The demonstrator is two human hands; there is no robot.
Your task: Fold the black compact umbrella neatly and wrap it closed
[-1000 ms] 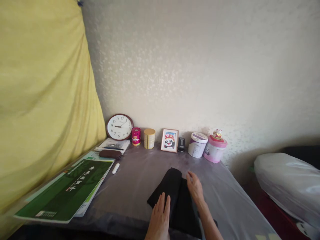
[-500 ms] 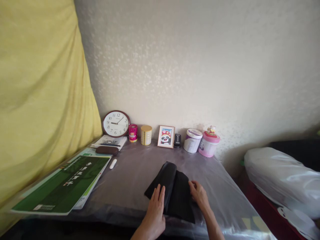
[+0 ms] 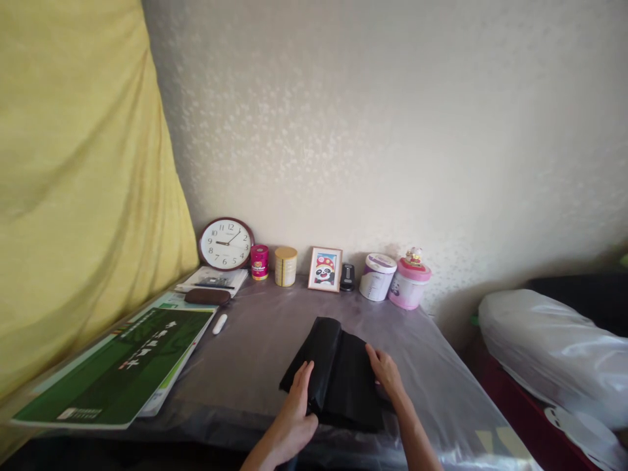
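Note:
A folded black plastic bag [image 3: 346, 383] lies on the table near its front edge. It is thin, slightly glossy and creased, with a raised fold along its left part. My left hand [image 3: 297, 405] holds this fold at its near left side, fingers along the top and thumb by the near end. On the other side, my right hand [image 3: 385, 373] grips the bag's right edge, with some fingers tucked out of sight beneath it.
Left on the table [image 3: 255, 353] are a green book [image 3: 118, 366], a brown case [image 3: 207, 297] and a small white object [image 3: 220, 324]. Along the wall stand a clock [image 3: 226, 244], a pink can [image 3: 260, 262], a yellow-lidded can [image 3: 285, 267], a panda picture frame [image 3: 324, 269] and two tubs [image 3: 377, 277].
My left hand has shifted left and closed around the fold, where it lay flat before. The fold is lifted more. My right hand has slid slightly along the right edge.

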